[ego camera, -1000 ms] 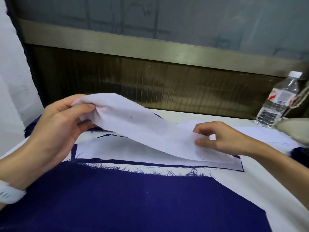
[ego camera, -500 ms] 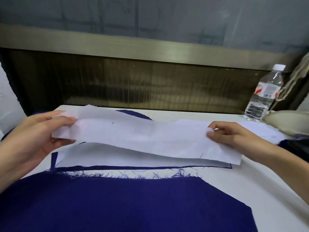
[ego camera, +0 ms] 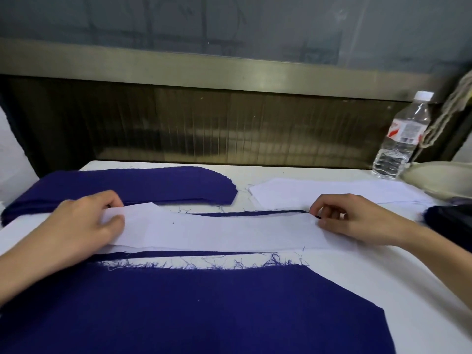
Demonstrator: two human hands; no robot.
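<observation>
The left hand [ego camera: 84,223] is pinching the left end of the white interfacing strip [ego camera: 217,232], while the right hand [ego camera: 350,218], fingers curled, is pinching its right end. The strip is lying flat over a navy fabric piece [ego camera: 194,254] on the bench [ego camera: 383,264], with a water bottle [ego camera: 401,139] standing well apart.

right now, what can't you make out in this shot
Navy piece under the strip: head view, the strip covers all but thin edges.
Bottle label text: head view, too small and blurred.
Cream object: head view, cut off by the right edge.
Front cloth: head view, cut off by the bottom edge.
Left hand fingertips: head view, curled out of sight behind the strip's end.
</observation>
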